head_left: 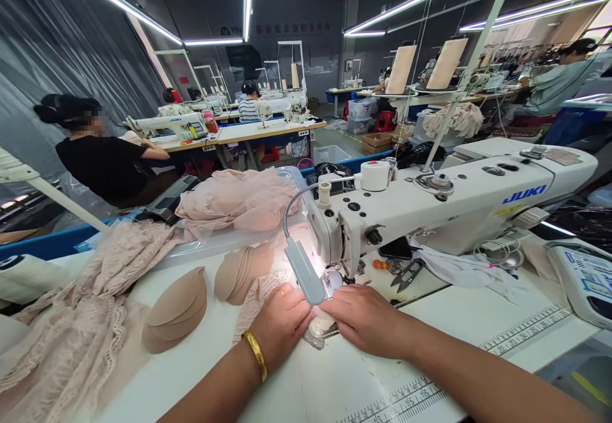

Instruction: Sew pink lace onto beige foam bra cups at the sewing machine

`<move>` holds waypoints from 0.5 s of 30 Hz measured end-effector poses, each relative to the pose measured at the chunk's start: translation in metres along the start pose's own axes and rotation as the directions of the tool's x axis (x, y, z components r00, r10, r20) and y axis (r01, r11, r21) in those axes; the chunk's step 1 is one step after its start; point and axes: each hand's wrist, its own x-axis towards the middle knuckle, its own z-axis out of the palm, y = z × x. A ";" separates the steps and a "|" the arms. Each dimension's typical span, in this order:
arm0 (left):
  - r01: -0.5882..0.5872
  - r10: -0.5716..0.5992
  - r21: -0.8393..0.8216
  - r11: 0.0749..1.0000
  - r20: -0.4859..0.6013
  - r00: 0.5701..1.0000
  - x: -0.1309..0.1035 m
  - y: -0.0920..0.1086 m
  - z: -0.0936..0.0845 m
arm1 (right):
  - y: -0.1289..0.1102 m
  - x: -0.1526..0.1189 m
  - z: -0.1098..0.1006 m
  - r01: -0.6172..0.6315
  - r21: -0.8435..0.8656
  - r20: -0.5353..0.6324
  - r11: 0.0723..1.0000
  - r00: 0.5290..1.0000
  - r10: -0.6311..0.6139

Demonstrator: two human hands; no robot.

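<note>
- Head view: pale lace fabric [261, 292] lies on the white surface [310, 391], running from beside the beige cups under the left hand toward the needle area of the sewing machine [382, 212].
- Left hand [282, 321], wearing a gold bracelet [255, 356]: fingers close together and bent downward at the fabric — whether they pinch it cannot be told.
- Right hand [368, 321]: fingers likewise together, tips near those of the left; their grip, too, cannot be told.
- Lamp [306, 273]: grey, between the hands, hiding part of the work.
- Left of the hands: two fanned stacks of beige cups [179, 308] and a lace heap [86, 321].
- Right of the needle area: dark thread snips [406, 274].
</note>
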 end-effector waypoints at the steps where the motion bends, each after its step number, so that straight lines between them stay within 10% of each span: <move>1: -0.006 0.006 0.011 1.000 -0.004 1.000 0.002 -0.001 0.000 | 0.000 0.000 0.000 -0.006 -0.007 0.001 1.000 1.000 0.006; 15: -0.089 0.092 -0.043 0.995 0.060 0.994 0.029 -0.027 0.015 | 0.009 -0.003 0.002 -0.120 -0.115 -0.054 0.986 0.992 0.115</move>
